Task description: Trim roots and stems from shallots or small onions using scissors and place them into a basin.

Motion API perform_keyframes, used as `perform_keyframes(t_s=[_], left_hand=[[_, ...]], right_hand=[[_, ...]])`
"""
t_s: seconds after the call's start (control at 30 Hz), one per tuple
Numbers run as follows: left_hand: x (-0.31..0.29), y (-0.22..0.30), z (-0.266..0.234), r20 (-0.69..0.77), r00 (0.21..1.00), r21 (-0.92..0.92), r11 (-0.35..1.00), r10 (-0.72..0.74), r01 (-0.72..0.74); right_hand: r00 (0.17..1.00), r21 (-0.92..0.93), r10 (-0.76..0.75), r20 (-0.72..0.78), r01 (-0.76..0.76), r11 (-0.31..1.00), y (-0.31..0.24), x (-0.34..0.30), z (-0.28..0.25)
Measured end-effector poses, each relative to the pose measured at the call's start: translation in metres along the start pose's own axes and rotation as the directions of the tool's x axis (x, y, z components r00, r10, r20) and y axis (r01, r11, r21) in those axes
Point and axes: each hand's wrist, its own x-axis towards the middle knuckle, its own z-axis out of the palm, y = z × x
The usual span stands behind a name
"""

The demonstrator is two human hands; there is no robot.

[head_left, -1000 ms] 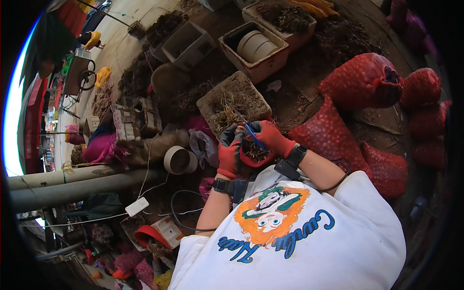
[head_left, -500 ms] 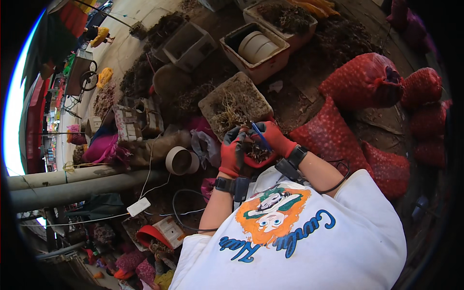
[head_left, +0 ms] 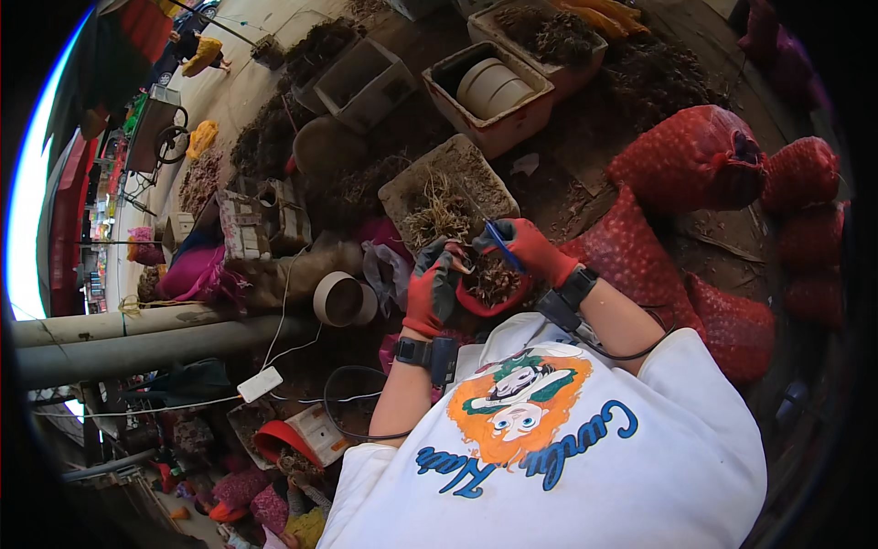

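My left hand (head_left: 432, 285), in a red and dark grey work glove, is closed around a small pinkish bulb (head_left: 459, 259), its upper part showing at the fingertips. In a matching glove, my right hand (head_left: 530, 252) grips a blue-handled cutting tool (head_left: 501, 245). A thin blade seems to run up and left from the handle; its exact kind is unclear. Below and between the hands sits a red bowl (head_left: 494, 309) with dry trimmings and small pieces in it. Just beyond them a dirty pale box (head_left: 489, 188) carries a bundle of dry straw-like stalks (head_left: 437, 210).
Full red mesh sacks (head_left: 681, 160) stand to the right. Farther out are a pale crate (head_left: 364, 87) and a box with a round white tub (head_left: 494, 89). At left lie a white cylinder (head_left: 338, 300), pale pipes (head_left: 137, 352) and a cable with a white power block (head_left: 260, 384).
My hands have drawn apart; the left has shifted left and slightly down, the right slightly right. The bulb in my left hand and the bowl between the hands show more plainly.
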Motion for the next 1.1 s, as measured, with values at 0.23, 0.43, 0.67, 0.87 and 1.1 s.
perform_keyframes(t_s=[0.23,0.43,0.67,0.87,1.1], left_hand=[[-0.011,0.001,0.002,-0.022,0.997,0.175,0.982,-0.069,0.071],[-0.01,-0.006,-0.019,0.084,0.993,-0.307,0.946,-0.086,0.107],[-0.011,-0.005,0.006,-0.049,0.996,0.047,0.995,-0.081,0.083],[-0.006,-0.018,-0.01,0.232,0.973,0.151,0.988,-0.006,-0.03],[-0.006,-0.015,-0.007,0.013,0.99,-0.175,0.975,-0.138,0.138]], right_hand=[[0.985,0.284,0.127,0.118,-0.156,0.946,0.0,0.01,0.021],[0.99,-0.245,0.125,-0.059,-0.136,0.96,0.04,0.005,0.009],[0.997,0.059,0.072,-0.017,-0.071,0.996,0.027,0.002,0.031],[0.995,-0.498,-0.081,-0.057,0.042,0.866,0.024,0.005,0.02],[0.996,-0.432,-0.085,-0.041,0.059,0.9,0.014,-0.006,0.018]])
